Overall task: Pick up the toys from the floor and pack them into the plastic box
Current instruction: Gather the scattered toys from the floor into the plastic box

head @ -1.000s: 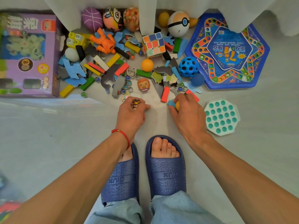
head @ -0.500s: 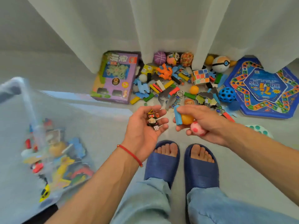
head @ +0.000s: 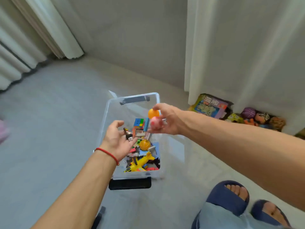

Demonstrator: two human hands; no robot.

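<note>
Head view: both hands over the toy box

Clear plastic box [head: 107, 113] sits on the grey floor [head: 49, 129], centre of the scene, lid off, black latch on its near end. Inside: a yellow toy plane [head: 140, 163] at the near end, an orange ball [head: 144, 145] mid-box, a colour cube [head: 138, 122] toward the far end, mixed small pieces between them.

Left hand [head: 118, 140] palm up over the box's left edge, fingers loosely spread; small figures [head: 128, 134] lie on the palm and fingers, not clamped. Red string bracelet on that wrist.

Right hand [head: 166, 119] over the far right part of the box, fingers curled around a pink ball [head: 155, 123] and an orange ball [head: 153, 113]; a blue piece shows just left of the pink ball, whether it is held I cannot tell.

Far right, at the foot of a white curtain [head: 239, 47]: a purple game carton [head: 210, 106] and a row of balls [head: 262, 117], well apart from the box. Blue slippers near right.
</note>
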